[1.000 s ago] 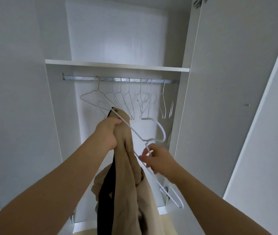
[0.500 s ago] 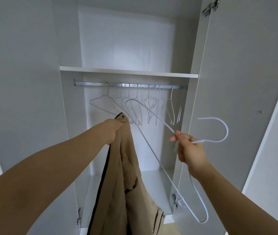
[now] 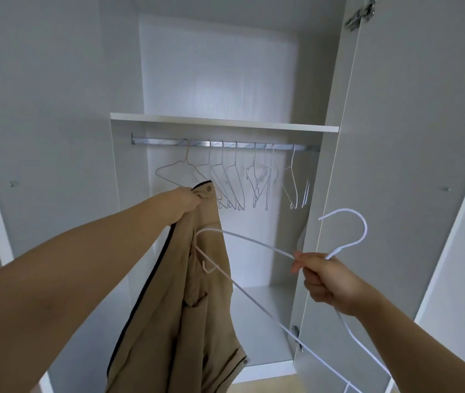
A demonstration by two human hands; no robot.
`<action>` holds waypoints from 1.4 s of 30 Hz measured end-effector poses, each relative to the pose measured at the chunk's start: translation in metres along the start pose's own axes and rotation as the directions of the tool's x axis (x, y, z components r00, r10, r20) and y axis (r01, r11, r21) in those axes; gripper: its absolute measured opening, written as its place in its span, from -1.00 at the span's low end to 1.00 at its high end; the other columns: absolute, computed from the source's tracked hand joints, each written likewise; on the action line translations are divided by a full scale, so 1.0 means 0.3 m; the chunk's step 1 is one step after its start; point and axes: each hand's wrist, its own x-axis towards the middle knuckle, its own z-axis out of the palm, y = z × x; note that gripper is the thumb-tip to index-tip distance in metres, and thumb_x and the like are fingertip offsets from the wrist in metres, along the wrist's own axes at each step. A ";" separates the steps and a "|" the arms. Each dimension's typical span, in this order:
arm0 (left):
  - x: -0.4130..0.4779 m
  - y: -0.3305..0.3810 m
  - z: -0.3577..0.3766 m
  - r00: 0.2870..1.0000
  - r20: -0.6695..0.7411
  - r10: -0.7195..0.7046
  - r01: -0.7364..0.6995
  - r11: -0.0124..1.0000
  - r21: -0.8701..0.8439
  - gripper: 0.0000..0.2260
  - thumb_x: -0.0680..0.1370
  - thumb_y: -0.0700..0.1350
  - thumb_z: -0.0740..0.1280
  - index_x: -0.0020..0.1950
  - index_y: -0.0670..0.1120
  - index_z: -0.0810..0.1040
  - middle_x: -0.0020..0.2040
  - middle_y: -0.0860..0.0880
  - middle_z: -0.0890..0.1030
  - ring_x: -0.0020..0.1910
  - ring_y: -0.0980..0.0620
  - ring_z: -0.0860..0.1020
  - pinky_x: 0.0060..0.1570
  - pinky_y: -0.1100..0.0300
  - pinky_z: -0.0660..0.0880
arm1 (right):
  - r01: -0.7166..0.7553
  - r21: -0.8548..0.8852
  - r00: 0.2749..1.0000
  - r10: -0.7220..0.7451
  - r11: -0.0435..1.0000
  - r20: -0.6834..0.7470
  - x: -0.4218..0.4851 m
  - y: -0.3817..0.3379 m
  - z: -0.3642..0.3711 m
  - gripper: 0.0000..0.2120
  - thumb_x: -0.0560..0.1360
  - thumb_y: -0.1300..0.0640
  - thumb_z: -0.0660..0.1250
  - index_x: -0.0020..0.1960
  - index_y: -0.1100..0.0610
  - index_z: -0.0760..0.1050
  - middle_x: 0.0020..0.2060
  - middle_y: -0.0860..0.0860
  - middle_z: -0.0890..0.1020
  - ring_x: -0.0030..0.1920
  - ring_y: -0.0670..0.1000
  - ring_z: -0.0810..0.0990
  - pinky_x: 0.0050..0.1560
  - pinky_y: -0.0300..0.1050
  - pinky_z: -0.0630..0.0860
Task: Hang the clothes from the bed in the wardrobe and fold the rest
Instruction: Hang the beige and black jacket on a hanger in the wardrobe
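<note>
left grip (image 3: 186, 201): arm stretched up and forward, fingers pinch collar of tan jacket (image 3: 205, 302)
jacket: hangs straight down below left grip
right grip (image 3: 328, 282): arm raised, fist closed round neck of white hanger (image 3: 365, 230), hook up
hanger: shoulder end reaches left of right grip, crosses jacket front
rail (image 3: 166, 142): above and behind left grip, carries wire hangers (image 3: 235, 180)

A row of empty wire hangers (image 3: 234, 180) hangs from a metal rail (image 3: 166, 142) above the left hand (image 3: 183, 202), under a white shelf (image 3: 225, 121). A metal hinge (image 3: 360, 14) sits high above the right hand (image 3: 327, 279), and a strip of pale floor (image 3: 276, 385) shows below both hands
</note>
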 end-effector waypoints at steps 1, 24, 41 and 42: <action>0.004 -0.010 -0.004 1.000 -0.018 0.011 -0.010 0.999 0.035 -0.65 0.64 -0.15 0.11 0.38 -0.30 0.31 0.33 -0.28 0.39 0.31 -0.20 0.38 0.26 0.11 0.34 | 0.005 0.022 1.000 -0.006 1.000 0.005 0.001 -0.008 0.005 -0.65 0.56 0.07 0.22 -0.36 0.13 0.51 -0.58 -0.05 0.11 -0.60 -0.08 0.05 -0.58 -0.35 0.06; -0.109 -0.047 -0.032 0.986 0.165 0.008 0.099 0.774 -0.626 -0.70 0.53 -0.04 0.34 0.19 -0.16 0.47 -0.12 -0.13 0.58 -0.20 -0.04 0.56 -0.29 0.10 0.51 | 0.069 -0.143 0.941 -0.112 0.987 -0.320 0.147 0.056 0.326 -0.43 0.57 0.14 0.19 0.51 -0.05 0.06 -0.29 -0.18 0.20 -0.33 -0.21 0.18 -0.32 -0.35 0.17; -0.151 -0.224 0.014 0.826 0.263 0.498 -0.557 0.649 0.518 -0.34 0.28 -0.02 0.50 0.34 -0.01 0.37 0.30 0.00 0.37 0.23 0.02 0.37 0.20 0.07 0.38 | 0.251 -0.210 0.888 -0.311 0.945 -0.338 0.094 -0.123 0.308 -0.88 0.50 0.20 0.24 -0.21 0.18 0.42 -0.38 0.05 0.45 -0.31 -0.02 0.38 -0.30 -0.18 0.33; -0.158 -0.201 0.050 0.792 0.230 0.565 -0.584 0.593 0.555 -0.18 0.27 0.05 0.49 0.45 0.04 0.19 0.39 0.02 0.26 0.35 -0.01 0.26 0.30 -0.02 0.28 | 0.263 -0.236 0.887 -0.331 0.935 -0.321 0.090 -0.136 0.316 -0.86 0.49 0.19 0.23 -0.24 0.17 0.39 -0.41 0.02 0.44 -0.34 -0.04 0.36 -0.30 -0.18 0.32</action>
